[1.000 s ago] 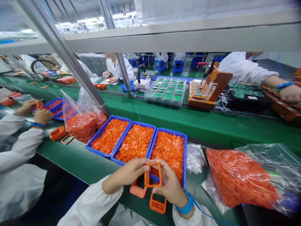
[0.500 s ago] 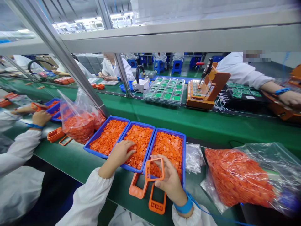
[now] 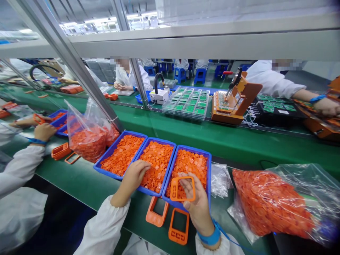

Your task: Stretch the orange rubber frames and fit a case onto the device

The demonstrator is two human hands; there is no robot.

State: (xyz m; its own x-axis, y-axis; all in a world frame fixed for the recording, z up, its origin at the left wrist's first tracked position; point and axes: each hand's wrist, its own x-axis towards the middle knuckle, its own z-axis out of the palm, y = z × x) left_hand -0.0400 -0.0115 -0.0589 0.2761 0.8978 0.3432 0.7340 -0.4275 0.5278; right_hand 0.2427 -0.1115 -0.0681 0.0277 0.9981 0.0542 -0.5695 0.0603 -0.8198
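Note:
My left hand (image 3: 135, 174) is over the near left edge of the middle blue bin (image 3: 159, 194), its fingertips pinched together at the small orange plastic pieces (image 3: 156, 159). Whether a piece sits between those fingertips I cannot make out. Above the right blue bin (image 3: 209, 177), my right hand (image 3: 199, 205) grips an orange plastic frame (image 3: 174, 189) by its edge, tilted with its large opening toward me. Two similar orange frames, a left one (image 3: 154, 218) and a right one (image 3: 178, 236), lie on the green table just in front of the bins.
A third blue bin (image 3: 106, 170) of orange pieces stands at left, beside a clear bag (image 3: 89, 141). Another full bag (image 3: 273, 202) lies at right. A metal post (image 3: 87, 81) rises behind the bins. A co-worker's hand (image 3: 45, 131) works at far left. A blue wrist-strap cord (image 3: 225, 232) trails right.
My left hand has let go of the frame and moved left to the middle bin, where its fingers have closed together. My right hand keeps the frame, now turned sideways and shifted slightly right.

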